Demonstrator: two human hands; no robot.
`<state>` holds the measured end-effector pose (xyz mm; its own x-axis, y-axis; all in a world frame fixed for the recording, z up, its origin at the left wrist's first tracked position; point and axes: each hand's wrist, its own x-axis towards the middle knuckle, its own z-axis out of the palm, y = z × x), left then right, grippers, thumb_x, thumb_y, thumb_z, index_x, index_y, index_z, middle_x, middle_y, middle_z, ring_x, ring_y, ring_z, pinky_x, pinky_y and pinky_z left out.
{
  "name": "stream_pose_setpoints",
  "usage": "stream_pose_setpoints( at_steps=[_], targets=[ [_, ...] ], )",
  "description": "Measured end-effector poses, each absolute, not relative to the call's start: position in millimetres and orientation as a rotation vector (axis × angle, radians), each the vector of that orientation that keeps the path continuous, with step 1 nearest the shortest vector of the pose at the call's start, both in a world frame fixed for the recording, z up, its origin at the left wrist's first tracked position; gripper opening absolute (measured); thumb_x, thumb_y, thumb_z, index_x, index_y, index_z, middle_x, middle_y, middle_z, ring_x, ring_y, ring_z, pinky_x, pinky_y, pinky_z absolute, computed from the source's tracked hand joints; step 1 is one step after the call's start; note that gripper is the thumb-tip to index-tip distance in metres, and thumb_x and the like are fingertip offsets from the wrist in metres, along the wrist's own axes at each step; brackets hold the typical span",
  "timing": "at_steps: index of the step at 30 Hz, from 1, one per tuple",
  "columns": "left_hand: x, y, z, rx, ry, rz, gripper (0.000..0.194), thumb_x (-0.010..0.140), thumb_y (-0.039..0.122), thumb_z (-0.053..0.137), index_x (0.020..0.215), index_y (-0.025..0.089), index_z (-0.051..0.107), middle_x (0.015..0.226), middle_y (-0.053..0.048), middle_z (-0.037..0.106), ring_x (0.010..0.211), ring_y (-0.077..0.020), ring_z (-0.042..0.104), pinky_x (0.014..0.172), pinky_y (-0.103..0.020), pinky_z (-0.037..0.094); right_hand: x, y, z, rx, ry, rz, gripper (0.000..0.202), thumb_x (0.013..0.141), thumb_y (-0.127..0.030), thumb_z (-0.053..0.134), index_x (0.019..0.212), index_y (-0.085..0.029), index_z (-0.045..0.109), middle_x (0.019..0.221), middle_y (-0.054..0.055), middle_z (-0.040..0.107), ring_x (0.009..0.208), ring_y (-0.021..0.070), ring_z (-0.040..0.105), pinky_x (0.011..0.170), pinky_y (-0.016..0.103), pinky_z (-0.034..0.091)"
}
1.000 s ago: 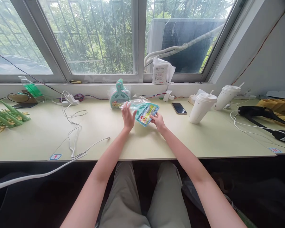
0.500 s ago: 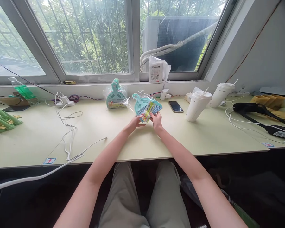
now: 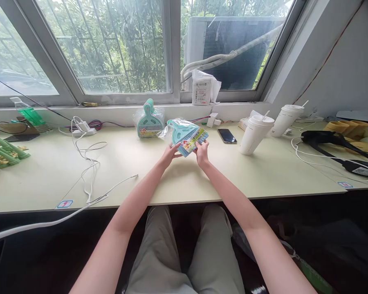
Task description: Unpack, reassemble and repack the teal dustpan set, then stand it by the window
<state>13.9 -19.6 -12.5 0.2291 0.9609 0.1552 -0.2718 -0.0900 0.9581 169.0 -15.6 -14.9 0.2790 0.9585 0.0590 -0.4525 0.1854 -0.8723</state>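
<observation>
Between my hands is a teal mini dustpan and brush set (image 3: 184, 132) in clear plastic wrap, with a colourful label along its lower edge. It is tilted, its handle toward the upper left, just above the table. My left hand (image 3: 171, 154) grips the lower left corner. At the lower right edge, my right hand (image 3: 202, 152) holds the set with thumb and fingers closed on it. Behind and to the left, a stack of similar wrapped teal sets (image 3: 150, 121) stands upright against the wall below the window.
A phone (image 3: 227, 136) and two white lidded cups (image 3: 256, 136) with straws are on the right of the pale table (image 3: 184, 183). Black straps (image 3: 328, 149) lie farther right. On the left are white cables (image 3: 90, 171), a green-liquid bottle (image 3: 32, 116) and green woven-looking items (image 3: 6, 153).
The set has turned slightly in my hands, so its label now lies flatter and shows more fully. My left hand has shifted up and a little left along its edge.
</observation>
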Motion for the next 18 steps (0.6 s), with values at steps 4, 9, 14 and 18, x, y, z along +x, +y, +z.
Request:
stream_pose_setpoints(
  at_steps=[4,9,14,18],
  targets=[
    [14,-17,-12,1.203,0.786,1.248,0.055,0.075,0.052,0.07,0.118,0.02,0.06,0.121,-0.012,0.067,0.119,-0.0306,0.059,0.094,-0.048,0.053,169,-16,-15,-0.847,-0.735,1.122,0.042,0.088,-0.02,0.048,0.125,-0.03,0.032,0.13,0.008,0.057,0.107,0.0155,0.064,0.089,0.04,0.058],
    [26,-25,-8,1.2,0.654,1.376,0.064,0.073,0.045,0.076,0.129,0.021,0.056,0.128,-0.011,0.064,0.125,-0.0306,0.056,0.105,-0.046,0.045,166,-15,-18,-0.874,-0.751,1.114,0.06,0.086,-0.019,0.047,0.14,-0.029,0.023,0.135,0.01,0.054,0.107,0.0162,0.063,0.085,0.038,0.058],
    [34,-36,-3,1.298,0.614,1.403,0.088,0.064,0.037,0.083,0.142,0.023,0.043,0.126,-0.012,0.065,0.123,-0.0329,0.057,0.105,-0.048,0.045,162,-19,-16,-0.857,-0.805,1.096,0.074,0.081,-0.017,0.049,0.145,-0.029,0.014,0.134,0.01,0.055,0.107,0.0163,0.063,0.083,0.035,0.058],
    [32,-26,-10,1.31,0.667,1.52,0.081,0.065,0.034,0.08,0.137,0.021,0.044,0.123,-0.011,0.066,0.123,-0.0315,0.057,0.105,-0.048,0.044,161,-22,-14,-0.849,-0.75,1.097,0.066,0.08,-0.018,0.054,0.138,-0.03,0.025,0.129,0.008,0.058,0.101,0.0148,0.065,0.08,0.033,0.059]
  ],
)
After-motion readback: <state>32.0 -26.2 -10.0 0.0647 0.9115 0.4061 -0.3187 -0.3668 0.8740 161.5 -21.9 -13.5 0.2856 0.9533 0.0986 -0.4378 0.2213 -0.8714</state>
